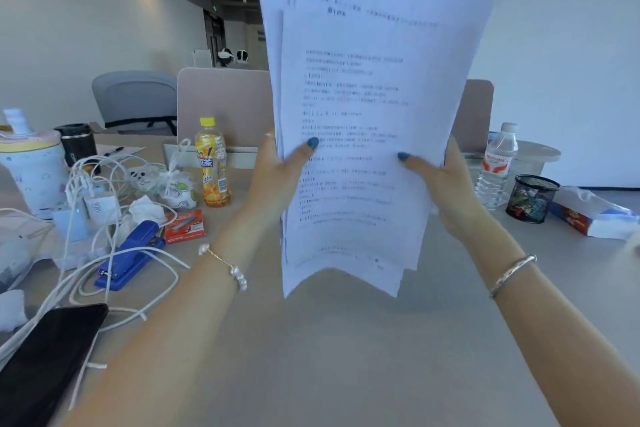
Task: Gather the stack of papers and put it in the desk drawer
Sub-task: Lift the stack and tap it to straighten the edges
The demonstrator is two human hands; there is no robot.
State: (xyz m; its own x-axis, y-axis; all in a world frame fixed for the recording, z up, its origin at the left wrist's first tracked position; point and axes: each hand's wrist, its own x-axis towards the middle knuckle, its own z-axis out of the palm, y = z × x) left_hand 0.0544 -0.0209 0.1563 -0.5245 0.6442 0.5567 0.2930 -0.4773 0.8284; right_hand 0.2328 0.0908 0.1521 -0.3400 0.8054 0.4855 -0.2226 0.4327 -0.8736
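Above the desk [346, 340], left hand [277, 177] and right hand [446, 184] grip one upright stack of papers [367, 97].

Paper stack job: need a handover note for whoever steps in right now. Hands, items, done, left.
Left hand: gripping the left edge of the paper stack.
Right hand: gripping its right edge.
Stack: held upright above the desk, sheets uneven at the bottom edge.
Done: papers gathered and lifted.
Left: square up the edges, put the stack in the drawer. No drawer is in view.
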